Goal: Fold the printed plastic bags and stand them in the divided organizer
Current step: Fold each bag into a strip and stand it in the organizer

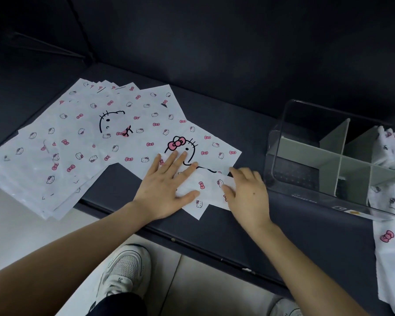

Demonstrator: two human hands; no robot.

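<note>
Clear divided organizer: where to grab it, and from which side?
Grip the organizer by its left wall's top rim, coming from above on the left. The top is open and the left compartments look empty, so fingers fit inside; folded bags crowd the right end.

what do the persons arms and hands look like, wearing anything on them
Both forearms are bare, no sleeve in view. The left hand and the right hand wear no gloves, rings, watch or bracelet. A small dark dot marks the back of the right hand.
</note>
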